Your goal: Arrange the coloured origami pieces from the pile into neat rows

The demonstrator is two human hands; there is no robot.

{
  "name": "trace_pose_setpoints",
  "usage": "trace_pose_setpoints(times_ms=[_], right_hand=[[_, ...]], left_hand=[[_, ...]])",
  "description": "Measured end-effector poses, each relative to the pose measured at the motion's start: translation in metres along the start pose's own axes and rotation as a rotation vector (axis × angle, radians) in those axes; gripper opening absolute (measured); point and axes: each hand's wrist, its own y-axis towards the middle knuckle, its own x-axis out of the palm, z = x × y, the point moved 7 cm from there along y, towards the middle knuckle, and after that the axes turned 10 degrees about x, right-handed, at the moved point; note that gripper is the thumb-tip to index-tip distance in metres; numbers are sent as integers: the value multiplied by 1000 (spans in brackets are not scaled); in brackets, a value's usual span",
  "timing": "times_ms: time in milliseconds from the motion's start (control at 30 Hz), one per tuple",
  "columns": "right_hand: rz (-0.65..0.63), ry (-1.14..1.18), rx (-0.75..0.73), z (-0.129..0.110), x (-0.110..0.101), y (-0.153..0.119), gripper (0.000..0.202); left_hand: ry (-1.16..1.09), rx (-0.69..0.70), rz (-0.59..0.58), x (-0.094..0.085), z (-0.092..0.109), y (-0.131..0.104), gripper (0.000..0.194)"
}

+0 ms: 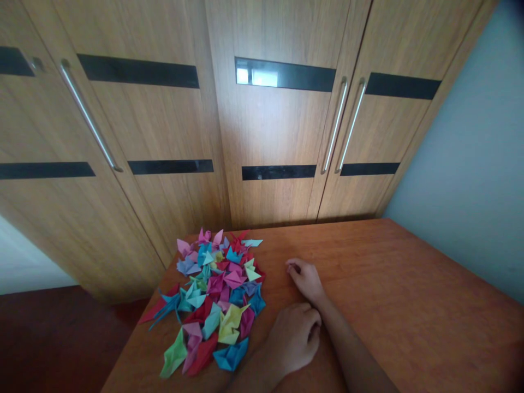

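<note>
My left hand (295,334) rests on the wooden table as a loose fist, close to the right side of a pile of folded paper origami (234,278). Just beyond it lies my right hand (306,279), fingers curled in, its wrist near the left knuckles. I see nothing held in either hand, and neither touches the paper. The origami pieces are pink, red, blue, yellow and green, many shaped like cranes. A yellow piece (231,324) and a blue piece (231,356) are among those nearest the left forearm.
The reddish-brown table (393,305) stretches right toward a pale wall (475,180). Behind it stands a wooden wardrobe (274,131) with black strips and long metal handles (335,126). Dark red floor (61,333) shows past the table's left edge.
</note>
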Motion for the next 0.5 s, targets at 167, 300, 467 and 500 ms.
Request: trace_pose_setpoints(times_ms=[167,300,467,500], right_hand=[[8,-39,-3,0,1,1,23],[8,-69,-13,1,3,2,24],[-12,-94,-12,0,4,1,25],[-12,-96,-11,-1,4,1,25]], left_hand=[[8,9,5,-2,2,-2,10],[13,11,6,-1,1,-2,10],[-4,4,2,-1,0,-2,9],[-3,4,0,-1,0,-2,9]])
